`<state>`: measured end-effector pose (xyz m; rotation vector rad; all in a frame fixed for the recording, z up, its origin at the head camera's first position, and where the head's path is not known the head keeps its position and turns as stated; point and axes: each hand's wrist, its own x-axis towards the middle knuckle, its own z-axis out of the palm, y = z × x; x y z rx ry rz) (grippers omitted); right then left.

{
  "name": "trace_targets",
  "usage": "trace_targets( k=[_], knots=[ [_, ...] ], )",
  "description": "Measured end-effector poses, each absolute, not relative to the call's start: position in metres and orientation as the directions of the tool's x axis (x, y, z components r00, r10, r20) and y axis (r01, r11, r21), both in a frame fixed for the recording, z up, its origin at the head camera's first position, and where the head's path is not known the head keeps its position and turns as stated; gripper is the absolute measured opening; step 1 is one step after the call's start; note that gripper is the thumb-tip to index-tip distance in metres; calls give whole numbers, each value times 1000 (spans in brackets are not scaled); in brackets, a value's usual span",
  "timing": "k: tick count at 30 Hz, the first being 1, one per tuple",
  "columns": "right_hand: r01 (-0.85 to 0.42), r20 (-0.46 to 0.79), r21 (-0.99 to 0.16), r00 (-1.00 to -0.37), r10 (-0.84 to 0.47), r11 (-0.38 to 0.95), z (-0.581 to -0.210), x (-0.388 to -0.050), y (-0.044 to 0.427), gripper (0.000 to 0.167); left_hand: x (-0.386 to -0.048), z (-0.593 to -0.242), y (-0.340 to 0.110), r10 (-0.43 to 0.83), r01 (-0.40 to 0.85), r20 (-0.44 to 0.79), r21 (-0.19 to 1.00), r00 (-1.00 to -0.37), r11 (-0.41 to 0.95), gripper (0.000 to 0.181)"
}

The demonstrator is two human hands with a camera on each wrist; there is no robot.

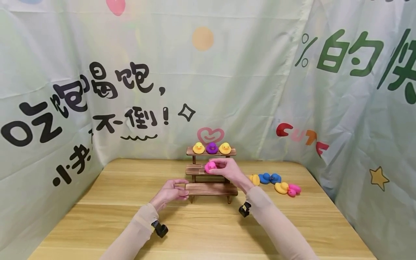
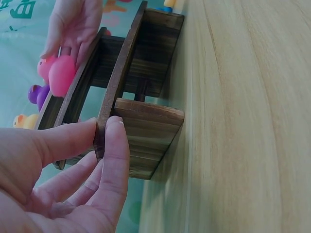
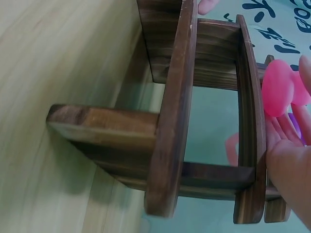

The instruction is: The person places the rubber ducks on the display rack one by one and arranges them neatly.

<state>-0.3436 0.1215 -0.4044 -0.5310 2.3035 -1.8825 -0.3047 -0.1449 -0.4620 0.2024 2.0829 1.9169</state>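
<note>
A small three-tier wooden display stand [image 1: 212,189] is on the table. My left hand [image 1: 170,191] pinches the left end of its lowest board between thumb and fingers, plain in the left wrist view. My right hand [image 1: 230,169] holds a pink rubber duck [image 1: 210,166] at the middle board. In the right wrist view the pink duck [image 3: 278,88] is against that board; whether its weight rests there I cannot tell. On the top board a purple duck [image 1: 212,148] sits between a left yellow duck [image 1: 198,148] and a right yellow duck [image 1: 225,148].
To the right of the stand, several more ducks lie on the wooden table [image 1: 130,216]: blue ducks [image 1: 271,178], a yellow duck [image 1: 282,187], a pink duck [image 1: 293,190] and one partly hidden behind my right wrist. A printed cloth [image 1: 240,90] hangs around the back and sides.
</note>
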Motion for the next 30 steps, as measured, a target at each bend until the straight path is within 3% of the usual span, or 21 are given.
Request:
trace_targets(
  k=[30],
  knots=[
    [-194,111,-952,-940,-323,235,-401,-356,83,40,-306,-462,-144,299,-110,-134,989,-945,97,51]
  ],
)
